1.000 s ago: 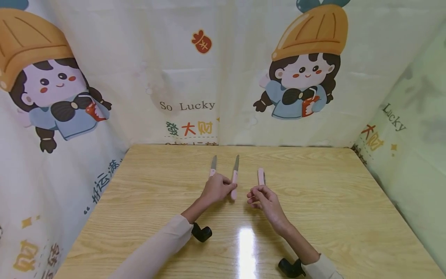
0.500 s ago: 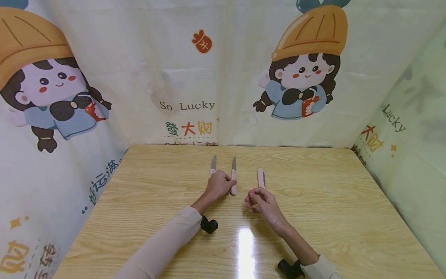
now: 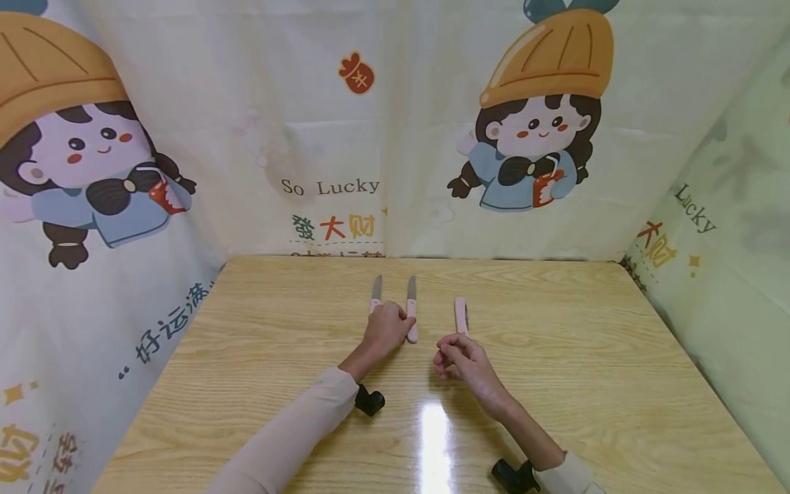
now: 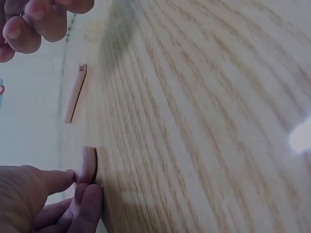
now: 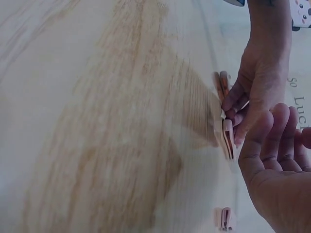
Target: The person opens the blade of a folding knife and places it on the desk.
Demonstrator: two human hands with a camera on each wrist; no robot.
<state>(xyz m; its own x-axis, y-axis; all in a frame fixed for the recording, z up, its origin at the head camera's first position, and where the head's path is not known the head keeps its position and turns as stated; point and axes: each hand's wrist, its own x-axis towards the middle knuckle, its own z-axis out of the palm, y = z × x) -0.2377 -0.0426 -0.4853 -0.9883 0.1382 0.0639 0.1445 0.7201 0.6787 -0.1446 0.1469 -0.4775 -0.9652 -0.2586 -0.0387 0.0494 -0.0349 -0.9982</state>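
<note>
My left hand [image 3: 385, 329] pinches the pink handle of a small knife [image 3: 411, 291] between thumb and fingers; its grey blade points to the back of the table. Left of it, a second matching knife [image 3: 376, 288] lies roughly parallel, its lower handle hidden behind that hand. In the left wrist view, the held knife's pink handle [image 4: 88, 162] sits between thumb and fingertips. To the right lies a slim pink handle-like piece [image 3: 460, 314] with a dark sliver along its side. My right hand [image 3: 472, 367] hovers just in front of it, fingers loosely bent, holding nothing.
All of this is on a wood-grain table [image 3: 574, 357], bordered behind and at the sides by a printed cloth [image 3: 420, 137]. Black devices [image 3: 370, 400] show at both wrists. A bright light reflection falls on the front middle of the table.
My left hand has shifted the held knife slightly left and away from me, and it now stands straighter beside the other knife. My right hand has barely moved.
</note>
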